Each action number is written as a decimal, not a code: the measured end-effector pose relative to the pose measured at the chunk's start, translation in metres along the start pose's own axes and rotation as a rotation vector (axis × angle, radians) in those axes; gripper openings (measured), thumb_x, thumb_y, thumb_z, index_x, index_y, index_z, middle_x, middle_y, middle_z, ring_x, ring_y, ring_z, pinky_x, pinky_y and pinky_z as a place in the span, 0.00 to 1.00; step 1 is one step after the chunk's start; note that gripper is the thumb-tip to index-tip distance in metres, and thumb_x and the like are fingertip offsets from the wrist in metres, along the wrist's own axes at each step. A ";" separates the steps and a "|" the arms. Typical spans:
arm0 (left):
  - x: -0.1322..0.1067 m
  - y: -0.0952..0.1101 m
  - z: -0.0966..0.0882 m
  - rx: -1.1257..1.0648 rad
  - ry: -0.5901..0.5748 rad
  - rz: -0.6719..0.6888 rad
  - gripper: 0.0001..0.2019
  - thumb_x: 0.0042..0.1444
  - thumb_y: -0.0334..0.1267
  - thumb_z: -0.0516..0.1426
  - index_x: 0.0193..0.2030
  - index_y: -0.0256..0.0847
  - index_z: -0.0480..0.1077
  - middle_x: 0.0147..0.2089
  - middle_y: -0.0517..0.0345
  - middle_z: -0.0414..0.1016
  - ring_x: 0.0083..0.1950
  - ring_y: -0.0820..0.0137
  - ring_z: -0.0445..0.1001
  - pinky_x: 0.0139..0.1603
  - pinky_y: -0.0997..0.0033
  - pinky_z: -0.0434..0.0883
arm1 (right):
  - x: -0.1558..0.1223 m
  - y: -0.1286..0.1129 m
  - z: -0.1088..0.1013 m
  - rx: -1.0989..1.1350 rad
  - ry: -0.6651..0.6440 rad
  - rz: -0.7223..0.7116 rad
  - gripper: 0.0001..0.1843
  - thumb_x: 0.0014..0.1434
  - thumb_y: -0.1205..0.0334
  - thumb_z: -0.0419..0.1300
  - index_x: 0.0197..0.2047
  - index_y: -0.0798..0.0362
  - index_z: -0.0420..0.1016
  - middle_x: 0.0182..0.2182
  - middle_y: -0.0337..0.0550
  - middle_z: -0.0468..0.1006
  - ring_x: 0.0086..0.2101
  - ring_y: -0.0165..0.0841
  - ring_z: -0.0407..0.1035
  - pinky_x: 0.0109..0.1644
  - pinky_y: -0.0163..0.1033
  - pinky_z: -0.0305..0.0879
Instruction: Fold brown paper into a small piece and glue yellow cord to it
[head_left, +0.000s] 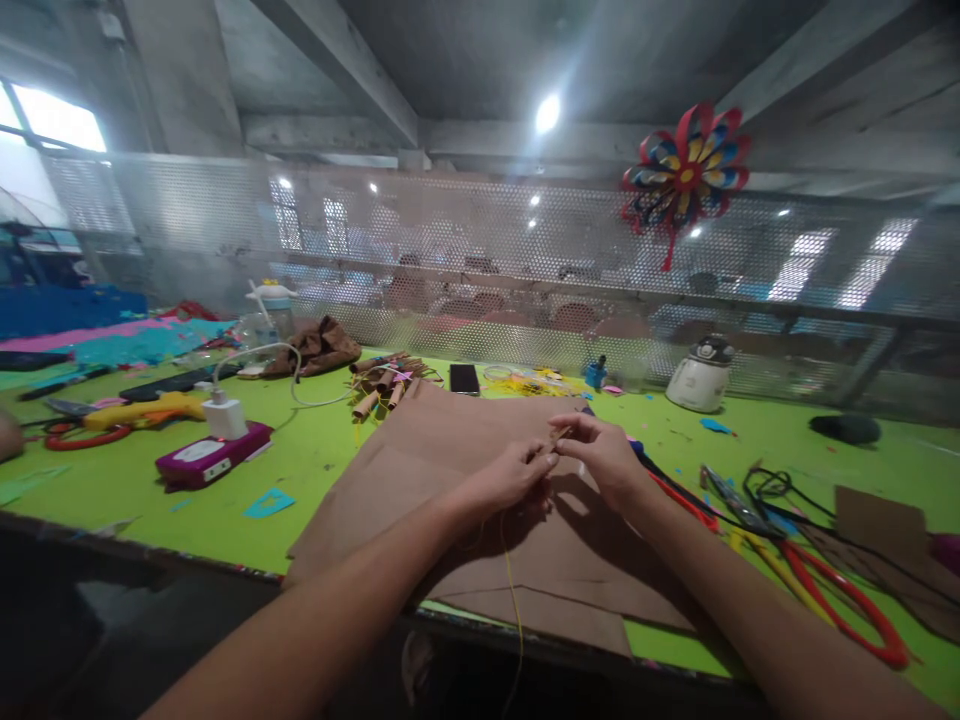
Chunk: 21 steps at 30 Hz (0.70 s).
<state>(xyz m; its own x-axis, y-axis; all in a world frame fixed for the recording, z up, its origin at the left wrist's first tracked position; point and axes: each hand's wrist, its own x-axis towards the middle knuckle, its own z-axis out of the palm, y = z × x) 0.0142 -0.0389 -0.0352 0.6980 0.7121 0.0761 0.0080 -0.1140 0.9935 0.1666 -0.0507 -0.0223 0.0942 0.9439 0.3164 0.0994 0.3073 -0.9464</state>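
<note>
My left hand (517,475) is closed in a pinch, its fingertips meeting those of my right hand (596,450). Between the two sets of fingers is a small tan piece (559,434), mostly hidden, and I cannot tell its kind. A thin yellow string (512,575) hangs from below my left hand and drops past the table edge. Under both hands lie large flat brown sheets (450,430). Beyond them is a bundle of small brown rolled tubes (382,385) with yellow strings.
Red-handled scissors (847,610) and pliers (731,497) lie right, among black cords. A purple power strip (214,455) with a white charger and a yellow glue gun (150,410) are left. A phone (464,379) and white container (699,380) stand behind, before a perforated metal screen (465,260).
</note>
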 end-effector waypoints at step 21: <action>0.000 0.004 -0.001 -0.136 -0.049 -0.089 0.15 0.56 0.48 0.49 0.33 0.35 0.64 0.21 0.56 0.68 0.16 0.76 0.65 0.18 0.74 0.63 | 0.003 -0.001 -0.008 0.096 -0.045 0.068 0.19 0.41 0.65 0.62 0.40 0.55 0.73 0.30 0.40 0.74 0.29 0.29 0.67 0.34 0.38 0.63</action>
<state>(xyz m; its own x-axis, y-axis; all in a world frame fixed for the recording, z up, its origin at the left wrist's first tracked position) 0.0132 -0.0389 -0.0311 0.7327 0.6804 -0.0141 -0.0233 0.0458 0.9987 0.1742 -0.0493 -0.0198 0.0526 0.9668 0.2501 -0.0015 0.2506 -0.9681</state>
